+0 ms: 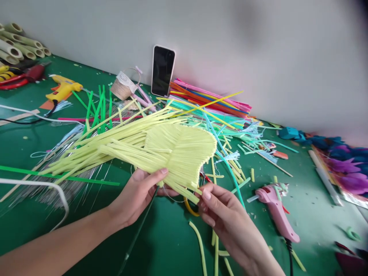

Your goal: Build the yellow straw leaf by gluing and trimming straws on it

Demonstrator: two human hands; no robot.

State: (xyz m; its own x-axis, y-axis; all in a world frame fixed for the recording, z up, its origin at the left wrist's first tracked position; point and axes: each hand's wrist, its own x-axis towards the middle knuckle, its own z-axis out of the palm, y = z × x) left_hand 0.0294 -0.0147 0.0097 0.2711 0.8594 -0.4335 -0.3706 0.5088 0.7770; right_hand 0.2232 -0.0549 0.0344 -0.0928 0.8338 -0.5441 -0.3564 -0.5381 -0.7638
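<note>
A pale yellow-green leaf shape [184, 143] made of pipe cleaners laid side by side is held up above the green table. My left hand [143, 191] grips its lower edge, thumb on top and fingers underneath. Long loose pipe-cleaner ends [115, 142] fan out from the leaf to the left. At the leaf's lower right, my right hand [218, 205] pinches the end of one yellow-green pipe cleaner [191, 194] between thumb and fingers. A thin green stem [138, 230] slants down below my left hand. Behind my right hand, a yellow scissor handle [190, 207] shows in part.
A pink glue gun [277, 214] lies at right, a yellow one [64, 88] at back left. A phone [163, 71] leans on the wall beside bundled coloured pipe cleaners [212, 101]. Thin wires [66, 180] spread at left; cut pieces [199, 245] lie in front. Purple flowers [349, 172] sit far right.
</note>
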